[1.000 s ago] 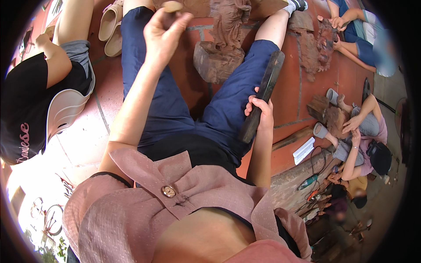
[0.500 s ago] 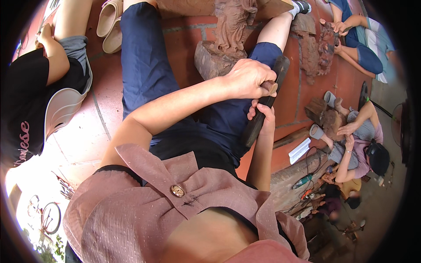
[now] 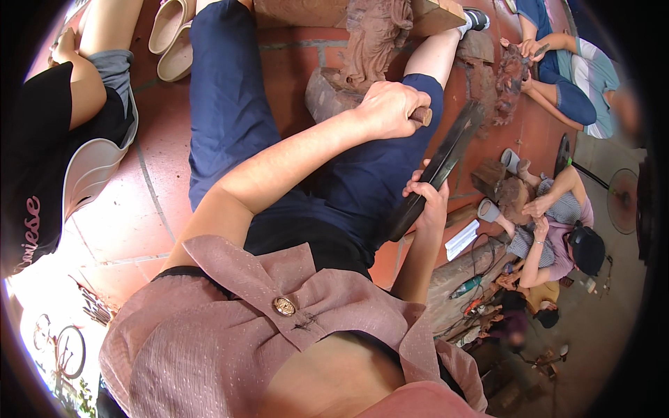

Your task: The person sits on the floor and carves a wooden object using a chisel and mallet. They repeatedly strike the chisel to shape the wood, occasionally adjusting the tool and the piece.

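My left hand (image 3: 390, 111) is closed in a fist round the wooden handle of a chisel (image 3: 421, 116). Only the handle's round brown butt shows; the blade is hidden. Just beyond this fist stands a carved reddish-brown wooden figure (image 3: 376, 45), with a rough block (image 3: 329, 96) at its foot, between my legs. To the right and nearer, my right hand (image 3: 431, 198) wraps its fingers round a long, dark, flat wooden club (image 3: 456, 143). The club slants from upper right to lower left over my right thigh, apart from the chisel's butt.
Beige clogs (image 3: 174, 42) lie beyond my left leg. A person in black sits on a white plastic chair (image 3: 101, 167) at the left. On the right, other people (image 3: 557, 209) handle carved wood. A green power tool (image 3: 465, 286) with cords and a fan (image 3: 622, 200) are also there.
The club in my right hand has swung away from the chisel's butt, to the right, and tilted more. My left fist has shifted slightly left and keeps its hold.
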A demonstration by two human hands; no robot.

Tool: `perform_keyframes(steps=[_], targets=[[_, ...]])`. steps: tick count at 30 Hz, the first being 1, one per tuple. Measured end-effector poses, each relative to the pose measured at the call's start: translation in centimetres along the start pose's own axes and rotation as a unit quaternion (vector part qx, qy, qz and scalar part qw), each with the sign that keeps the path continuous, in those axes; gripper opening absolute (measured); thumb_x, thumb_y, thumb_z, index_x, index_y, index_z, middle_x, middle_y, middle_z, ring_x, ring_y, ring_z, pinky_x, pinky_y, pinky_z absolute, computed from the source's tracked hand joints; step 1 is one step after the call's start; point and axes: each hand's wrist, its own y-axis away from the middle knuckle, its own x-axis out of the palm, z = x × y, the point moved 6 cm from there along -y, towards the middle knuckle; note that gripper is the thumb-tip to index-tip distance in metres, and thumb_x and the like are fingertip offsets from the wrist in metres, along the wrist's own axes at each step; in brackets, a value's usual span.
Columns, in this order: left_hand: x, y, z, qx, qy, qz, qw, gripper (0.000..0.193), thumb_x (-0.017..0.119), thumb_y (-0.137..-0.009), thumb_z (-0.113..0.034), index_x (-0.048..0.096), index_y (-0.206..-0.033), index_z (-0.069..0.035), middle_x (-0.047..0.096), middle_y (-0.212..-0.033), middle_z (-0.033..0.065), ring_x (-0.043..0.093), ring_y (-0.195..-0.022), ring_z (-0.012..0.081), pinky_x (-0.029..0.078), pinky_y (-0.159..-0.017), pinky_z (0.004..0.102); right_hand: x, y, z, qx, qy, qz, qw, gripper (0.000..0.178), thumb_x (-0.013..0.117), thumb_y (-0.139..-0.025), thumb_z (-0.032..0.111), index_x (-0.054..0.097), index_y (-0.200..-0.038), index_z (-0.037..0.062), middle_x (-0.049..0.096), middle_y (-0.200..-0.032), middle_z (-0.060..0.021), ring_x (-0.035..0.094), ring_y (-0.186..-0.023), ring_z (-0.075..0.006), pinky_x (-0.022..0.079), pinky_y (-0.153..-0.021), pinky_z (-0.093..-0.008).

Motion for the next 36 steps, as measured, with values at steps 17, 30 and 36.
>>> perform_keyframes(steps=[17, 30, 36], targets=[[-2.0, -0.7, 0.3, -0.068, 0.011, -0.1, 0.993, 0.013, 0.067, -0.077, -0.009, 0.065, -0.09, -0.011, 0.069, -0.079, 0.0127, 0.068, -0.082, 0.0337, 0.051, -0.071, 0.0443, 2.1, 1.8, 5.3, -0.23, 0.14, -0.029, 0.963, 0.04, 0.065, -0.074, -0.015, 0.048, -0.107, -0.0001, 0.053, -0.078, -0.0046, 0.052, -0.065, -0.0106, 0.051, -0.063, -0.0276], [-1.2, -1.0, 0.7, -0.09, -0.041, -0.079, 0.992, 0.019, 0.064, -0.075, -0.007, 0.064, -0.093, -0.012, 0.069, -0.08, 0.013, 0.067, -0.083, 0.0348, 0.051, -0.073, 0.0464, 2.4, -0.8, 3.9, -0.2, 0.467, -0.049, 0.86, 0.03, 0.072, -0.071, 0.003, 0.053, -0.095, 0.0019, 0.056, -0.072, -0.0024, 0.054, -0.062, -0.0119, 0.047, -0.061, -0.0281], [-1.1, -0.7, 0.5, -0.075, -0.018, -0.072, 0.994, 0.02, 0.064, -0.075, -0.007, 0.064, -0.094, -0.012, 0.069, -0.081, 0.0131, 0.067, -0.084, 0.0356, 0.051, -0.073, 0.0472, 1.1, -0.9, 2.7, -0.208, 0.369, -0.062, 0.903, 0.032, 0.072, -0.069, 0.006, 0.054, -0.096, 0.0022, 0.058, -0.073, -0.0064, 0.054, -0.062, -0.0154, 0.048, -0.064, -0.0309]])
